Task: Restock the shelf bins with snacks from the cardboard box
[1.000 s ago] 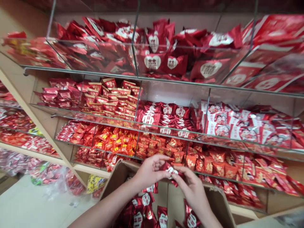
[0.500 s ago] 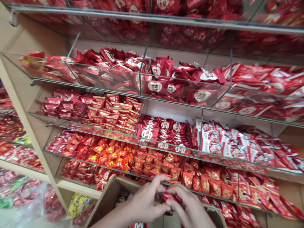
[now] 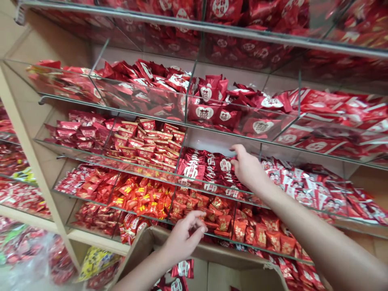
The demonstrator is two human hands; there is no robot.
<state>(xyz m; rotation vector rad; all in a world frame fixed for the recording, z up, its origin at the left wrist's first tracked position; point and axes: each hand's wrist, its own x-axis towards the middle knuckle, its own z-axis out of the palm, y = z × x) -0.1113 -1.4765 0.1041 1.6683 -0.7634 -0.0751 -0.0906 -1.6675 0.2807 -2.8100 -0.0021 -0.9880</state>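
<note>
Hands: parted now! Half a second back they met around one small packet; the left hand (image 3: 188, 234) has stayed low at centre, while the right hand (image 3: 248, 165) has swung up to mid-frame, right of centre.
Left edge: a pale wooden panel (image 3: 30, 161) runs down at a slant, loose bags of red packets (image 3: 22, 242) piled at lower left.
Yellow bag: patterned yellow bag (image 3: 98, 258), low on the left, just beside the box.
Left-centre shelves: gold-edged packets (image 3: 144, 147) stacked in rows, orange-red packets (image 3: 142, 196) with yellow print heaped below.
Cardboard box: bottom centre, cardboard box (image 3: 136, 246) with boxed packets (image 3: 183, 268) showing white patches inside.
Left hand: over the box, fingers curled loosely, thumb and forefinger apart, nothing visible between them.
Wine-red packets: just right of centre, wine-red packets (image 3: 192, 169) with white patches, standing in tight rows in their bay.
Right hand: right at the end of those rows, forefinger raised; whether it grips a packet, one cannot tell.
Right side: white-and-red packets (image 3: 303, 184) fill the next bay, partly behind the right forearm.
</note>
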